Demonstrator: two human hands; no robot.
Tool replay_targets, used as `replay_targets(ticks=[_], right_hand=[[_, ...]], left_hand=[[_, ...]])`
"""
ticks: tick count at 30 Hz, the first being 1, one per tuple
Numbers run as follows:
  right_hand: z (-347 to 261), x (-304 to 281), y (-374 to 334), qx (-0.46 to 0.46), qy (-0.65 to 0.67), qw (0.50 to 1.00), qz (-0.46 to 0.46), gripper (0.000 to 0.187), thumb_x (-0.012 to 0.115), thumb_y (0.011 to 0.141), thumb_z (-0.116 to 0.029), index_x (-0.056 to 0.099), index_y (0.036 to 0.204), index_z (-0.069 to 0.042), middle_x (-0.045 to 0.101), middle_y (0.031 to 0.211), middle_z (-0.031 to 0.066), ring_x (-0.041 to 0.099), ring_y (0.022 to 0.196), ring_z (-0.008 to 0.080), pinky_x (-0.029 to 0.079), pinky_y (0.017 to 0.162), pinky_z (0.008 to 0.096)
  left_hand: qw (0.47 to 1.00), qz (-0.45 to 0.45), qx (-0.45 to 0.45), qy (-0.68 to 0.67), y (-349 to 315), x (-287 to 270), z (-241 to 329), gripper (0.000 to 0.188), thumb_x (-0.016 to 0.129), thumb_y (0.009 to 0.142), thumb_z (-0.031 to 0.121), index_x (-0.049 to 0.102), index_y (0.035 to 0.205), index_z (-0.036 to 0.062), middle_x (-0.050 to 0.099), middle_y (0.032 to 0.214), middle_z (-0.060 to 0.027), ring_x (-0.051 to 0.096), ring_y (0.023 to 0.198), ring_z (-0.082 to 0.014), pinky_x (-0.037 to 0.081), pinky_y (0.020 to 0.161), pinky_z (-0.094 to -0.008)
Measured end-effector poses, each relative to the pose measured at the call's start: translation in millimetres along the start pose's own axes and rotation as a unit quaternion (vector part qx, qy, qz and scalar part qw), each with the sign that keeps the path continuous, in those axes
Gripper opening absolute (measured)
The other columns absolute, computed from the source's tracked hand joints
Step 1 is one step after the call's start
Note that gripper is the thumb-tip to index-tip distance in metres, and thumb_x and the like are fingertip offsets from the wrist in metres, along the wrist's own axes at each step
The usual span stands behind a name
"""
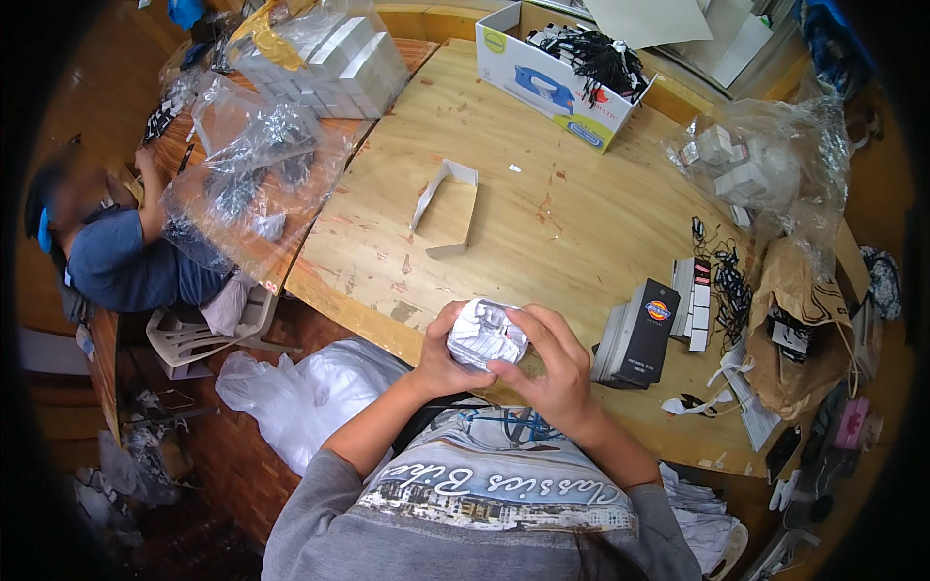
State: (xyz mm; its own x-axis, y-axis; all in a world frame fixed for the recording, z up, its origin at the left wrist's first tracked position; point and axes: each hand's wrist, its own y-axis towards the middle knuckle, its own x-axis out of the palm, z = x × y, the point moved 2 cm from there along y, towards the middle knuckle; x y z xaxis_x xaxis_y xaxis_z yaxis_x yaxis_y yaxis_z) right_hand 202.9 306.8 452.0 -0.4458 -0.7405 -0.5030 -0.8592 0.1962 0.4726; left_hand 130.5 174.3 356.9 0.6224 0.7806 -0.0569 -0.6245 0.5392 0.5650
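Close in front of my shirt, at the table's near edge, I hold a small white bundle (486,334) with crumpled-looking grey lines across it. My left hand (438,356) wraps its left side. On the other side the fingers and thumb of my right hand (554,373) press against it. What the bundle is made of I cannot make out. Beyond my hands a bent cardboard strip (460,174) stands on the wooden table (368,228). Right of my right hand is a stack of black printed cards (651,329).
A carton (542,82) full of black cords stands at the back. White boxes (354,63) and clear plastic (257,145) lie far left, near a seated person (136,252). A brown paper bag (799,310) and bagged small boxes (746,165) are right. White plastic bags (320,397) lie below left.
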Motion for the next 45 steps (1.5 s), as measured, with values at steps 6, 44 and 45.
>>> replay_targets(ticks=[6,44,45], right_hand=[[-15.3,-13.5,12.2,0.037,0.002,0.999,-0.035,0.034,0.07,0.065,-0.017,0.056,0.093,-0.002,0.054,0.09,0.0136,0.056,0.076,0.027,0.046,0.064,0.0318],[-44.3,-30.7,2.2,-0.05,0.071,0.983,-0.161,0.033,0.056,0.058,0.013,0.063,0.085,-0.005,0.042,0.116,0.0141,0.043,0.106,0.0317,0.04,0.085,0.0369],[-44.7,-29.9,4.5,-0.066,0.06,0.982,-0.165,0.031,0.056,0.059,0.011,0.062,0.085,-0.005,0.042,0.116,0.0134,0.042,0.106,0.0319,0.04,0.085,0.0374]], left_hand=[[1.0,-0.005,0.022,-0.003,-6.0,4.6,-1.2,0.094,0.077,0.052,0.003,0.018,0.125,0.0162,0.039,0.112,-0.0192,0.048,0.097,-0.0281,0.042,0.079,-0.0376],[0.966,0.069,0.195,0.154,11.2,9.6,8.8,0.083,0.074,0.059,0.021,0.02,0.122,0.0173,0.047,0.092,-0.0124,0.049,0.076,-0.0257,0.04,0.067,-0.0384],[0.967,0.07,0.18,0.164,11.6,10.5,10.4,0.084,0.074,0.059,0.021,0.019,0.122,0.017,0.046,0.092,-0.0123,0.049,0.076,-0.0254,0.04,0.067,-0.0384]])
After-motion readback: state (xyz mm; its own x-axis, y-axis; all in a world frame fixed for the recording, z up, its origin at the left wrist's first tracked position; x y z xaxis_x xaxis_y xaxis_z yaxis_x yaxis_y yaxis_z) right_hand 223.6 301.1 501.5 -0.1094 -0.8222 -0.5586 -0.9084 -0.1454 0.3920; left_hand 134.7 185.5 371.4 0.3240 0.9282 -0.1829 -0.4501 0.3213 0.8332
